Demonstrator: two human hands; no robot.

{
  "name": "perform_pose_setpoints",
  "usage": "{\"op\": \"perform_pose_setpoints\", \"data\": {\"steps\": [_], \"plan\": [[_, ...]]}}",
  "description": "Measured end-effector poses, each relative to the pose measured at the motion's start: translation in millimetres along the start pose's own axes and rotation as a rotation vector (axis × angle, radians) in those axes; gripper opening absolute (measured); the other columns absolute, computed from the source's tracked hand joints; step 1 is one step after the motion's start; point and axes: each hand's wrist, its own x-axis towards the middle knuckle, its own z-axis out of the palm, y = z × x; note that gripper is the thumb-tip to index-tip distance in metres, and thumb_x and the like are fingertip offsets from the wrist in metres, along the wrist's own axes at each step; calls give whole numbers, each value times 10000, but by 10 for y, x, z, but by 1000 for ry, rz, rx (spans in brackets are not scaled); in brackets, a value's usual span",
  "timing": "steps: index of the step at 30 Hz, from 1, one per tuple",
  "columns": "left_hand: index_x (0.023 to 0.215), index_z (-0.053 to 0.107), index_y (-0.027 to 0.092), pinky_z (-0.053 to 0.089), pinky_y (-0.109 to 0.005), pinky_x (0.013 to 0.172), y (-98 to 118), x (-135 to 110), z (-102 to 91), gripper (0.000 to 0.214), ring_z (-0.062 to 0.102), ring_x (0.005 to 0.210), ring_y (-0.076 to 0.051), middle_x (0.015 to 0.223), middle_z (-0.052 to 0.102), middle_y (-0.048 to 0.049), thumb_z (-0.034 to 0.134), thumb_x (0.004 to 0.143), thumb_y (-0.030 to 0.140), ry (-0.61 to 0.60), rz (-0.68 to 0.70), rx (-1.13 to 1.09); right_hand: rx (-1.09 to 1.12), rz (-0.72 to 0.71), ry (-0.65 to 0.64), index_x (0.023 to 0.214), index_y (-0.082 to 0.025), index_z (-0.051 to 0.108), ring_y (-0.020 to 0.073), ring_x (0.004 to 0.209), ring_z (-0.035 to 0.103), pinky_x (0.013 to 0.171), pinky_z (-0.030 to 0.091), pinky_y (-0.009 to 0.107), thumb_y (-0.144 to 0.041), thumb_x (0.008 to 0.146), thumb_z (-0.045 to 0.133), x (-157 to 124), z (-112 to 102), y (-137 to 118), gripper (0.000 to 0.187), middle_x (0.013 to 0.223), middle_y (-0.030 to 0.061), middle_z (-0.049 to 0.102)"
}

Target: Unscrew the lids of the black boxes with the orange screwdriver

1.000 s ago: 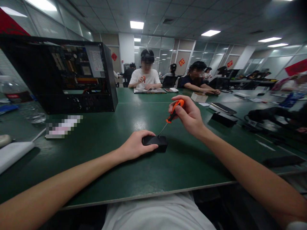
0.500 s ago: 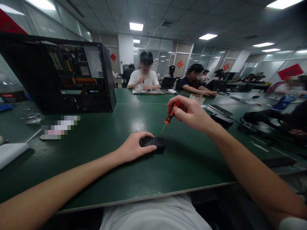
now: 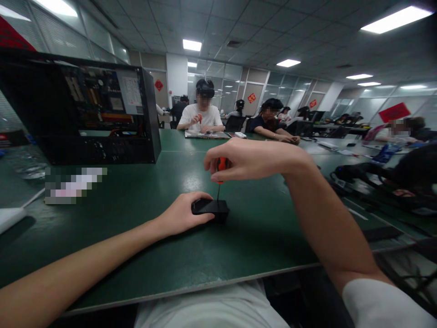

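Observation:
On the green table lies a small black box-shaped device (image 3: 220,210), its kind not plain from here. My left hand (image 3: 186,212) grips it from the left, thumb along the near side and fingers round the far side. Above it, my right hand (image 3: 239,159) is closed round the orange-and-black handle of a screwdriver (image 3: 222,165). The screwdriver stands nearly upright, and its thin shaft comes down to the top of the device. Whether the tip sits in a screw is too small to tell.
An open black computer case (image 3: 102,114) stands at the back left. A blurred-out paper (image 3: 73,186) and a white object (image 3: 12,218) lie on the left of the green table (image 3: 136,259). Across the table a person in a white shirt (image 3: 201,116) works; black equipment (image 3: 358,173) is at the right.
My right hand has moved left and turned over the device, bringing the screwdriver from a slant to nearly upright. My left hand keeps its grip on the device. The view has shifted slightly.

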Motion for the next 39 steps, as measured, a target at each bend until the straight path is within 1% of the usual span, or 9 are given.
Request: {"op": "perform_pose_setpoints", "data": {"steps": [2, 6, 8, 11, 14, 18, 25, 33, 39], "plan": [[1162, 699, 182, 519, -355, 903, -5, -5, -5, 409, 697, 995, -269, 1103, 750, -67, 737, 819, 402, -6, -1, -8, -18, -16, 17, 1029, -199, 709, 121, 689, 656, 603, 442, 235, -217, 891, 601, 29, 8, -3, 177, 825, 5, 739], [1174, 698, 182, 516, -350, 900, -14, -7, -13, 414, 696, 1003, -270, 1110, 751, -68, 735, 822, 398, -16, 10, -11, -9, -80, 4, 1036, -203, 715, 118, 755, 673, 651, 465, 232, -109, 844, 600, 4, -26, 2, 243, 902, 4, 753], [1168, 702, 181, 515, -343, 892, -17, -6, -14, 415, 696, 991, -268, 1097, 755, -64, 741, 815, 396, -14, 14, -3, 8, -102, 10, 1017, -202, 723, 127, 800, 682, 686, 485, 236, -118, 834, 623, -37, -69, -2, 225, 937, 7, 755], [1159, 703, 170, 513, -336, 885, -19, -4, -13, 424, 694, 969, -262, 1079, 754, -62, 749, 805, 399, -13, 17, 2, 24, -150, 38, 1013, -198, 730, 136, 844, 690, 731, 506, 242, -161, 859, 619, -83, -118, -18, 193, 965, 11, 754], [1159, 700, 169, 512, -332, 876, -20, -4, -12, 427, 687, 965, -255, 1071, 748, -56, 743, 811, 413, -23, 14, -18, 32, -191, 40, 1003, -203, 735, 135, 830, 691, 723, 515, 240, -190, 873, 618, -86, -114, -27, 176, 951, 7, 754], [1162, 702, 171, 504, -337, 897, -21, -6, -8, 432, 680, 994, -260, 1090, 743, -53, 745, 808, 415, -27, -7, -48, 66, -203, 30, 982, -213, 745, 128, 793, 687, 691, 516, 232, -177, 865, 628, -58, -69, -22, 169, 917, -2, 757], [1162, 701, 178, 501, -353, 899, -15, -6, -9, 429, 676, 988, -263, 1086, 740, -57, 739, 811, 423, -34, -4, -66, 81, -210, -1, 1004, -207, 740, 126, 821, 689, 713, 520, 226, -179, 880, 618, -43, -62, -34, 176, 942, 3, 755], [1145, 707, 179, 509, -361, 909, -14, -6, -2, 425, 680, 979, -266, 1080, 746, -59, 743, 795, 417, -28, -18, -78, 77, -215, 3, 1003, -212, 741, 135, 830, 690, 741, 533, 242, -190, 876, 613, -27, -57, -47, 182, 945, 4, 759], [1148, 708, 184, 501, -350, 909, -20, -8, -5, 411, 681, 973, -258, 1075, 744, -53, 740, 805, 407, -30, -5, -57, 95, -221, 17, 979, -218, 742, 131, 813, 688, 722, 534, 241, -212, 875, 622, -42, -64, -27, 159, 926, -9, 754]]}}
